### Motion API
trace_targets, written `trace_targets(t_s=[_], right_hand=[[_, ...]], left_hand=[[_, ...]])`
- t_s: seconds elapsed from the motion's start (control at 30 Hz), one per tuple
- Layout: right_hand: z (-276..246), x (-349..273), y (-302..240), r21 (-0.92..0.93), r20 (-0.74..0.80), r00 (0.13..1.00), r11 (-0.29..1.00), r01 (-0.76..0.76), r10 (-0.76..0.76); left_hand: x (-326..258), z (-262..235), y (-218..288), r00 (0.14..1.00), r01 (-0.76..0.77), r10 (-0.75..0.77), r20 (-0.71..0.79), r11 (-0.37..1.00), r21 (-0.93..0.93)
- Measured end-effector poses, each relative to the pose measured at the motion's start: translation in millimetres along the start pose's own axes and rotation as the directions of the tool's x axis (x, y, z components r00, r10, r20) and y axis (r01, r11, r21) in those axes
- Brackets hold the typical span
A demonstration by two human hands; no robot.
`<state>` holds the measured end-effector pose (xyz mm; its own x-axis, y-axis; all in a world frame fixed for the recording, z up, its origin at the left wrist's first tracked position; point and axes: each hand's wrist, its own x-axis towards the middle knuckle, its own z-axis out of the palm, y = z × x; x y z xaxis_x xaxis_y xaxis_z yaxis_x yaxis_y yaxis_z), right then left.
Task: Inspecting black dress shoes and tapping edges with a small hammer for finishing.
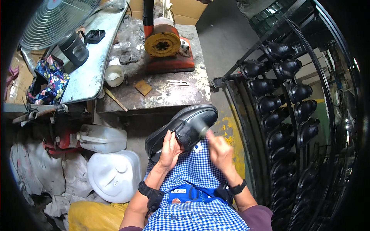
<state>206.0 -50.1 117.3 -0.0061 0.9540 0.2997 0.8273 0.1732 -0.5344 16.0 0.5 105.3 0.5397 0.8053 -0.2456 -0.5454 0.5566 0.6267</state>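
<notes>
A black leather shoe (187, 119) lies slanted above my lap, its toe toward the upper right. My left hand (169, 152) grips it at the side near the opening, thumb up along the upper. Smeared by motion, my right hand (220, 151) is closed round a small tool (201, 129) whose blurred greyish end is over the shoe's upper near the toe. The tool's kind cannot be made out. A blue-and-white checked apron (192, 165) covers my lap below the shoe.
Ahead stands a worn workbench (165, 94) with a red-and-yellow machine (163, 44), a white cup (114, 75), a tan block (143, 87) and a blade-like tool (178, 82). White plastic containers (115, 175) sit at left. On the right, a metal rack (250, 54) holds several black shoes (269, 103).
</notes>
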Motion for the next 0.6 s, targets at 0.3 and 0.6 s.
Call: trace_targets(t_s=[0.3,0.6], right_hand=[[-4,-2,14,-0.126,-0.083,0.99,0.985,-0.121,0.111],[4,-7,8,-0.062,-0.135,0.982,0.988,-0.139,0.129]], left_hand=[[2,-3,-7,0.997,0.077,-0.078,0.016,0.996,0.045],[8,-14,-29,0.991,0.034,-0.041,-0.129,0.998,-0.05]])
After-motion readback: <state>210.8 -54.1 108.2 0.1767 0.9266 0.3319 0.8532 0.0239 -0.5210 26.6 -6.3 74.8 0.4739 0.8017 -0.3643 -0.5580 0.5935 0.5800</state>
